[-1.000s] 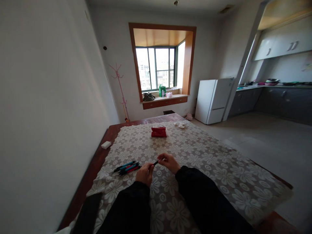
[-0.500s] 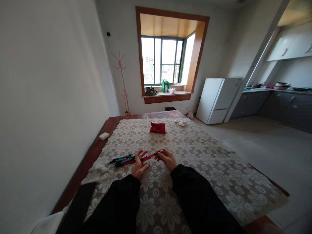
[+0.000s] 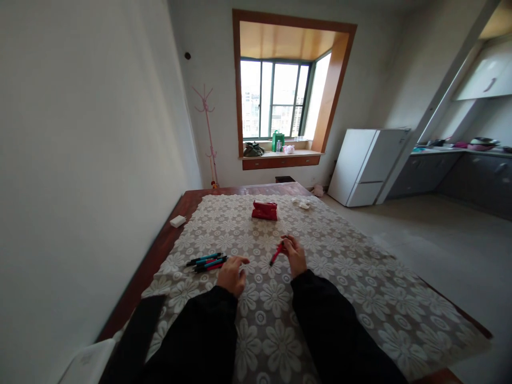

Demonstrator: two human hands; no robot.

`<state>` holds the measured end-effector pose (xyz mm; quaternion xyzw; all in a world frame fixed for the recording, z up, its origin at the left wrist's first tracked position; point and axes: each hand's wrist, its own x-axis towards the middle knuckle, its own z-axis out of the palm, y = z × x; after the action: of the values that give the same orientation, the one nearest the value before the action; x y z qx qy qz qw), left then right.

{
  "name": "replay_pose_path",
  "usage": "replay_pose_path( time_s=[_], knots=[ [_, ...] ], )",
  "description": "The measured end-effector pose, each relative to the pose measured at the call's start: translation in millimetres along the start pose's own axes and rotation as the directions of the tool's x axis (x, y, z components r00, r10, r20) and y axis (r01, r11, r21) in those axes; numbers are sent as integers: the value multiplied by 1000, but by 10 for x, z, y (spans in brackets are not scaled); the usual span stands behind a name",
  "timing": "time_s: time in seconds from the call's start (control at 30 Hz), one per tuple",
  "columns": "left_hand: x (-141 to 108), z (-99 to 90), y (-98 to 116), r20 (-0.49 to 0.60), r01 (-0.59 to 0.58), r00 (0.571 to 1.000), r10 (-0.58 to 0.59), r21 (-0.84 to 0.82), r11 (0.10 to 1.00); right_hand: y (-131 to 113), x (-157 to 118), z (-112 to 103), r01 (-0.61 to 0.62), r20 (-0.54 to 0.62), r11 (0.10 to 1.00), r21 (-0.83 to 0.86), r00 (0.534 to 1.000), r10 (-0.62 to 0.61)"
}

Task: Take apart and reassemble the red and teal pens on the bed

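Between the thumb and fingers of my right hand (image 3: pixel 295 257) is a red pen (image 3: pixel 275 255) with dark ends, tilted, its lower tip pointing down toward the cloth. My left hand (image 3: pixel 232 275) is at the right end of a small pile of pens (image 3: pixel 206 261), its thumb apart from the fingers and nothing seen in it. The pile mixes blue, red and black pens lying side by side. Farther back, beyond both hands, sits a red pouch (image 3: pixel 264 210) on the flowered tablecloth (image 3: pixel 276 298).
At the table's left edge lies a white box-shaped item (image 3: pixel 178 221). Crumpled white pieces (image 3: pixel 302 204) are at the far right of the cloth. A long black object (image 3: pixel 138 333) and a white item (image 3: pixel 88 362) occupy the near left. A white fridge (image 3: pixel 360 165) stands beyond.
My right hand has drawn the red pen away from my left hand, to the right, and turned it tip-down. My left hand has turned over beside the pile. The view has shifted slightly.
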<state>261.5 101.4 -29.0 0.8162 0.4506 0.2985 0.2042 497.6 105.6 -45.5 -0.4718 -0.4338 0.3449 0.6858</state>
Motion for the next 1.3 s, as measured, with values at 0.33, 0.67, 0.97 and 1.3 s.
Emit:
replay_pose_path(
  time_s=[0.33,0.67,0.97,1.3],
  knots=[
    [98,-263,-374,-166,317,948,-271,434,843,13,-69,-140,390,371,317,-864,921,-123],
    [95,-303,-389,-173,252,966,-193,453,855,142,-55,-142,274,255,261,-926,961,-106],
    [19,-148,-225,-332,-78,942,43,-91,993,136,-39,-182,249,229,229,-941,967,-109],
    [119,-3,-262,-149,54,898,-415,-897,439,-89,-122,22,450,397,566,-691,890,-224]
  ],
)
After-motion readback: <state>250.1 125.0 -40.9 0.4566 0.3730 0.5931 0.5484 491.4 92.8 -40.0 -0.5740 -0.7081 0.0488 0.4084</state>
